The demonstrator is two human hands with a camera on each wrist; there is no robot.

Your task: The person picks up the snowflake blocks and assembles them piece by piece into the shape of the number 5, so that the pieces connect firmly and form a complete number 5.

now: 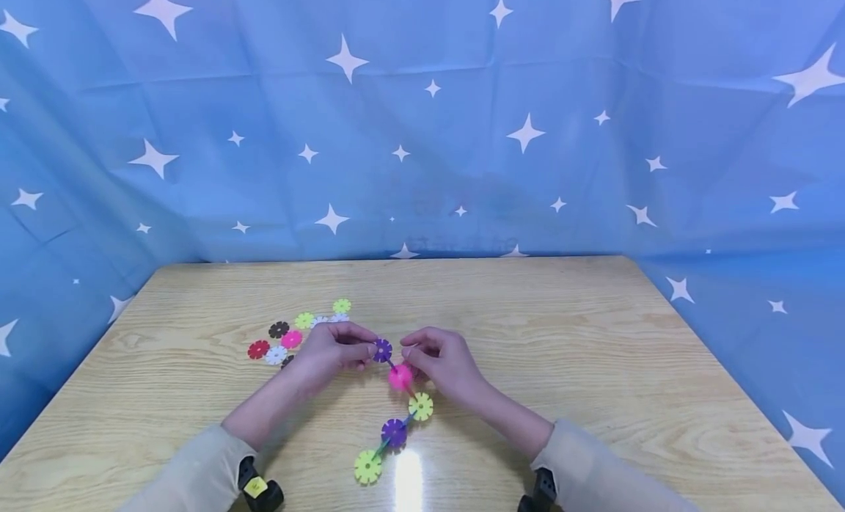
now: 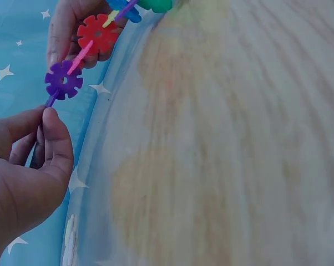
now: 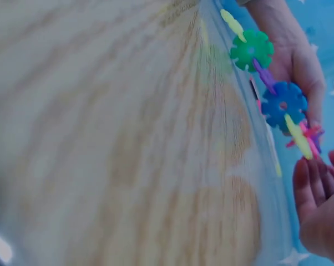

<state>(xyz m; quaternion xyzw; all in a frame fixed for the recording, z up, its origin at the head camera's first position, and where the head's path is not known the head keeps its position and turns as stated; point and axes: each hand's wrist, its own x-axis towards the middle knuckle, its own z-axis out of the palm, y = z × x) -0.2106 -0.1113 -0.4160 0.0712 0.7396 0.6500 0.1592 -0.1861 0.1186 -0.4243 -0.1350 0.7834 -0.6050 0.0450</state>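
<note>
A chain of interlocking notched plastic discs hangs between and below my hands, in purple, pink, lime, red, blue and green. My left hand [image 1: 333,354] pinches a purple notched disc [image 1: 381,350] at the chain's upper end. Close to the same end, my right hand [image 1: 449,361] has curled fingers at the chain; in the left wrist view they lie behind a red disc [image 2: 97,34], with the thumb by a purple disc [image 2: 72,86]. Lower down are a pink disc [image 1: 400,377] and a lime disc [image 1: 367,467]. The right hand's exact contact is partly hidden.
Several loose notched discs, including a red one [image 1: 259,349], a black one [image 1: 279,329] and a lime one [image 1: 341,306], lie on the wooden table [image 1: 561,314] beyond my left hand. A blue starred cloth [image 1: 449,167] hangs behind the table.
</note>
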